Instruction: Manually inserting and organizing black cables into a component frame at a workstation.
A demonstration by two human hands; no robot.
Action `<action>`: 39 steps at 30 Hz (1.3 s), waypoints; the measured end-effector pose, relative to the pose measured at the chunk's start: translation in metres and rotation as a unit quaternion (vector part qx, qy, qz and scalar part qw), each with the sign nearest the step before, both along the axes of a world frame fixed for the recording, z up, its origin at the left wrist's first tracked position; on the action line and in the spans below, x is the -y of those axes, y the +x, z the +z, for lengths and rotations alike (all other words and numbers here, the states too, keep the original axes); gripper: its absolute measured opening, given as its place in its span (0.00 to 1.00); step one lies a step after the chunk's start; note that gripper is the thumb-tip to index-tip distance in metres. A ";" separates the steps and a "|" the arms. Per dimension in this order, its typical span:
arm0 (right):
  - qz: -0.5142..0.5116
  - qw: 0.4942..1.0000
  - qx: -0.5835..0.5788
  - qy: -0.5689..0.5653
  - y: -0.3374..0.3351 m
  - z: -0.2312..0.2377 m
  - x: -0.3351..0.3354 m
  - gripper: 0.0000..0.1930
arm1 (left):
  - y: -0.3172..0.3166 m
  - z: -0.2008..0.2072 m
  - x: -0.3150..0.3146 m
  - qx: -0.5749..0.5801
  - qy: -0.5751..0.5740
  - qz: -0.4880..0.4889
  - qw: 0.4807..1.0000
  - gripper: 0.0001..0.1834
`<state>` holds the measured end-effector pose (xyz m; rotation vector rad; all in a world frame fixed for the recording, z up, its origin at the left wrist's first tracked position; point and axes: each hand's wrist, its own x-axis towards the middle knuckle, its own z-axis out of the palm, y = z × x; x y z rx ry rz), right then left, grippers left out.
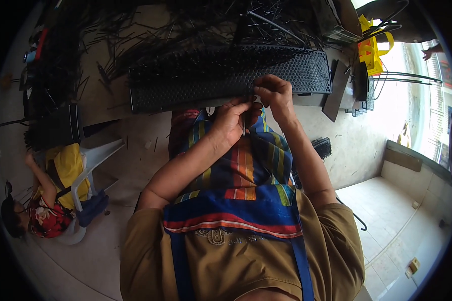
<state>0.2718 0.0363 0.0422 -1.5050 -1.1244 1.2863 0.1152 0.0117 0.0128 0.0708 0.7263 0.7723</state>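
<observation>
In front of me on the table's near edge lies a long black perforated panel [306, 70], its left and back part covered with upright dark spiky strips [186, 65]. My left hand [231, 120] is closed just off the panel's front edge, above my lap. From its fingers a thin dark rod [244, 129] with a pale tip points down. Slightly higher and to the right, my right hand [276, 93] is pinched closed over the panel's front edge. Whatever lies between its fingertips is too small and dark to make out.
Loose thin black sticks [125, 35] litter the table beyond the panel. A metal rod [276, 27] lies at the back. Yellow bags [370, 50] hang at the right. A co-worker [47, 215] sits at the left beside a white plastic chair [95, 160].
</observation>
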 end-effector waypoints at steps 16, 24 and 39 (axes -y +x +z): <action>-0.179 0.929 0.195 0.260 -0.001 0.001 -0.031 0.06 | 0.003 -0.003 0.003 -0.110 -0.044 -0.030 0.993 0.09; -0.011 0.831 0.447 0.331 -0.009 0.000 -0.034 0.03 | 0.001 0.010 0.003 -0.126 -0.025 -0.002 0.992 0.08; -0.015 0.928 0.304 0.214 0.002 -0.011 -0.006 0.07 | 0.000 0.005 0.001 -0.082 -0.008 -0.012 0.997 0.06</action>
